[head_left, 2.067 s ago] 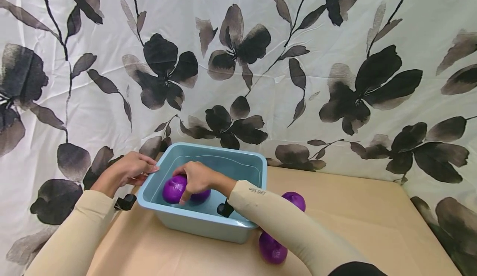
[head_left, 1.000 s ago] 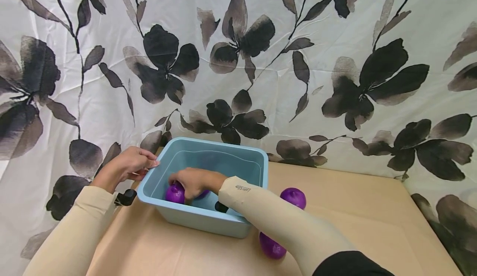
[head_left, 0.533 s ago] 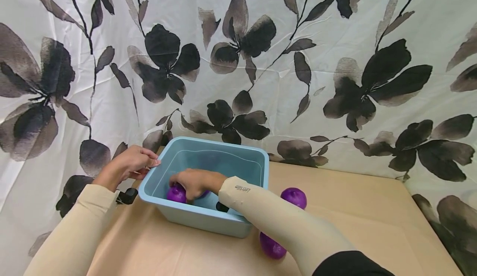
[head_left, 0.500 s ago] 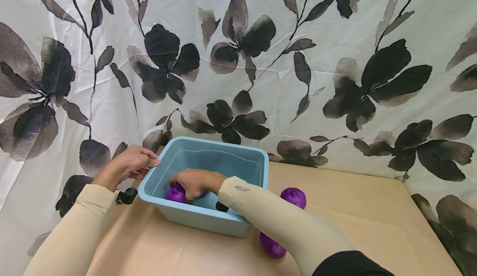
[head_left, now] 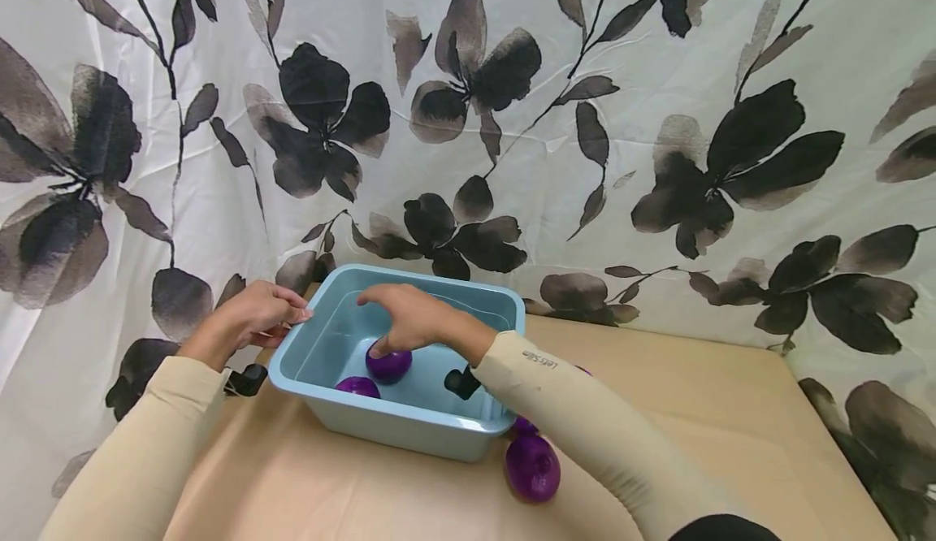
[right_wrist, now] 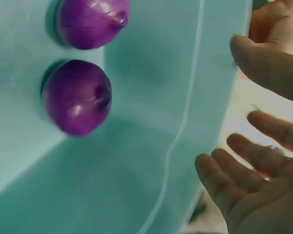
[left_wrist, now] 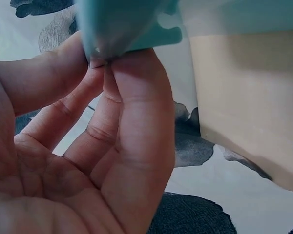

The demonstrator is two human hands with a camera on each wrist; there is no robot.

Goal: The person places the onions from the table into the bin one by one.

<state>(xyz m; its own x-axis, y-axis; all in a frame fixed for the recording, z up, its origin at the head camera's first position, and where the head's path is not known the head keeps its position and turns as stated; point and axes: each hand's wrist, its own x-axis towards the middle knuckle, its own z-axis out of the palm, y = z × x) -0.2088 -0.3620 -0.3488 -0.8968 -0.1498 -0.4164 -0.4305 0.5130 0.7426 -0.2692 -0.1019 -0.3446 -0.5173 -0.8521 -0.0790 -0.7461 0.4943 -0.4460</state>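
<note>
My left hand [head_left: 256, 313] pinches the left rim of a light blue plastic tub [head_left: 395, 435]. In the left wrist view, the thumb and fingers of the left hand [left_wrist: 141, 122] meet at the tub's edge [left_wrist: 122, 29]. My right hand [head_left: 409, 313] is over the inside of the tub, its fingers spread and holding nothing. Below it lie two shiny purple onions, one onion [head_left: 391, 366] under the thumb and another onion [head_left: 358, 387] by the front wall. Both onions [right_wrist: 78, 97] sit apart from the right hand [right_wrist: 263, 204] in the right wrist view.
Outside the tub, on the tan table covering [head_left: 307, 484], an onion [head_left: 532, 468] lies at the front right. Another onion [head_left: 524, 426] shows partly past the right sleeve [head_left: 570, 411]. A floral cloth [head_left: 570, 159] hangs behind the table.
My right hand lowered an onion to the tub's floor, then let it go and rose with its fingers spreading. The left hand has stayed at the rim.
</note>
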